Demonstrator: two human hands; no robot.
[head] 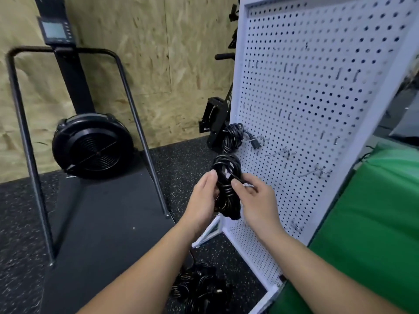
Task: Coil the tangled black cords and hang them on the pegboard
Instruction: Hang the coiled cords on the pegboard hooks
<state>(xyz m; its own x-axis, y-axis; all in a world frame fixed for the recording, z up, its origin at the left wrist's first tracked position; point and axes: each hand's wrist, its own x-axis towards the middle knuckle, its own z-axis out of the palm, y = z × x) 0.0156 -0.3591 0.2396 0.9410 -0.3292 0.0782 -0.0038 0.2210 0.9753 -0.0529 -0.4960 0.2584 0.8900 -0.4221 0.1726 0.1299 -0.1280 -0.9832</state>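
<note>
both hands grip one coiled cord (227, 177) between them, left hand (204, 198) and right hand (256, 200) pinching its middle; its long axis runs upright, and the pegboard (317, 98) hooks lie just beyond the right hand.

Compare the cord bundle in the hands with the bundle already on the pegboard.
The held cord bundle is gripped by the left hand and right hand in front of the pegboard; the hung cord bundle hangs from a peg near the board's left edge, untouched. The hung bundle has a plug sticking out to the right; the held bundle shows no such free plug. It also sits higher. Both are black, coiled cords.
</note>
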